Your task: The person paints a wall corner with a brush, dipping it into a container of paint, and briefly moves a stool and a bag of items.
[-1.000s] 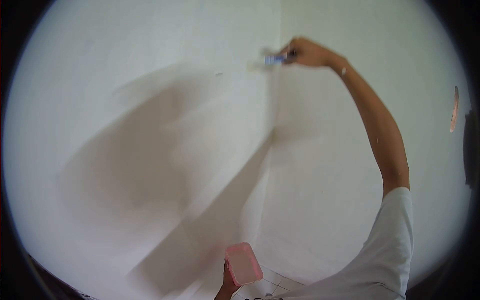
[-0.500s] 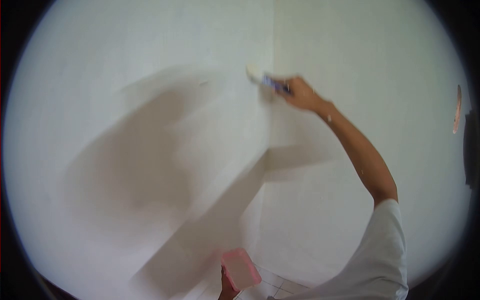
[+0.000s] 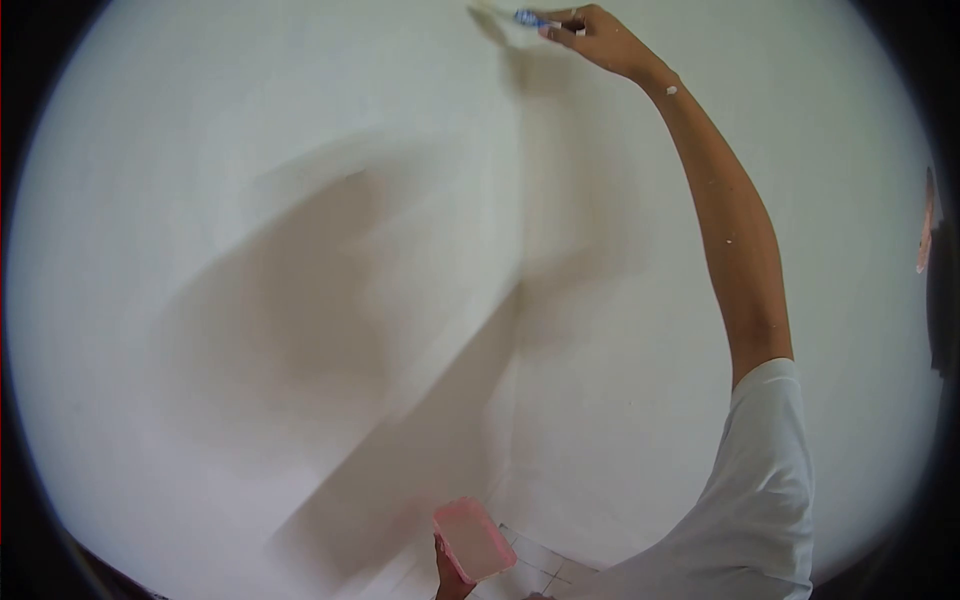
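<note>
Filling nearly the whole view, two white walls (image 3: pixel 250 300) meet in a corner seam running up the middle, with a broad shadow on the left one. A strip of tiled floor (image 3: pixel 545 565) shows at the bottom. The right arm, in a white sleeve (image 3: pixel 760 480), stretches up and leftward, flecked with paint. Low at the bottom edge, the left hand (image 3: pixel 447 578) grips a pink tub (image 3: pixel 472 540) from below, fingers wrapped round its underside, its opening tilted toward the wall. High at the top, the right hand (image 3: pixel 595 35) pinches the blue handle of a brush (image 3: pixel 520 18) between fingers and thumb. The brush's long axis lies nearly level, bristles pointing left from the hand toward the corner seam, seemingly touching the wall just beside it, though blur hides the tip. Tub and brush are well apart, one straight above the other; the right hand alone is near the brush.
</note>
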`<action>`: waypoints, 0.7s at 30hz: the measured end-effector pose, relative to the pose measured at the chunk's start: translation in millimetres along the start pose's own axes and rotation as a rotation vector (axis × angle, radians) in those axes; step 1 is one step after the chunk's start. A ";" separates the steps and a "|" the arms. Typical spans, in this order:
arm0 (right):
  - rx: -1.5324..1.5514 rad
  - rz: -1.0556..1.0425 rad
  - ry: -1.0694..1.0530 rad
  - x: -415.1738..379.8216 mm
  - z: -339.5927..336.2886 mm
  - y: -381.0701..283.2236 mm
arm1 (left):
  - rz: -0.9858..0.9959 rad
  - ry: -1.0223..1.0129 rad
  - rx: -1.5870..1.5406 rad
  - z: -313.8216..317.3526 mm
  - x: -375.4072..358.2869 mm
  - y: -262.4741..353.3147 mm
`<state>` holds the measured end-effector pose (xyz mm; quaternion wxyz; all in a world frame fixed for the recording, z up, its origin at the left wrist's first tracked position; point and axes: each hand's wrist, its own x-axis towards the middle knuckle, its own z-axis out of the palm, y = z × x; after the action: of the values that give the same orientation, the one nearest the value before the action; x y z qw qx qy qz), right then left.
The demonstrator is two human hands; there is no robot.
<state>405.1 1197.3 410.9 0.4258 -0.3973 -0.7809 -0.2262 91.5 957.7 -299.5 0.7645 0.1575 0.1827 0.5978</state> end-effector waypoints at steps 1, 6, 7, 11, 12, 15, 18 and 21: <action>-0.014 -0.042 0.107 10.5 18.6 30.2 | 0.004 -0.009 -0.001 1.9 32.2 -7.0; 0.051 0.058 0.088 -282.4 -144.5 -34.3 | 0.008 -0.048 -0.026 40.0 -187.8 -232.0; 0.084 0.181 -0.008 -325.5 -115.8 -21.6 | -0.004 -0.045 -0.042 40.7 -181.3 -250.2; 0.241 0.070 -0.040 -569.3 -92.2 -4.6 | -0.045 -0.036 -0.105 69.7 -217.6 -355.0; 0.249 0.059 -0.153 -613.8 -86.5 4.9 | -0.056 -0.034 -0.123 71.1 -211.2 -375.6; 0.156 -0.046 -0.577 -677.5 -118.2 53.6 | -0.118 -0.028 -0.110 77.7 -202.6 -436.6; -0.020 -0.184 -0.759 -547.1 -108.3 -147.3 | -0.097 -0.076 -0.145 29.6 -314.5 -270.6; -0.073 -0.127 -0.438 -400.2 -227.4 -92.8 | -0.086 -0.041 -0.041 97.3 -320.7 -287.4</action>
<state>568.8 814.8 193.2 0.2163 -0.4021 -0.8694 -0.1887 313.1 576.2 -316.3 0.7962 0.1459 0.1615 0.5646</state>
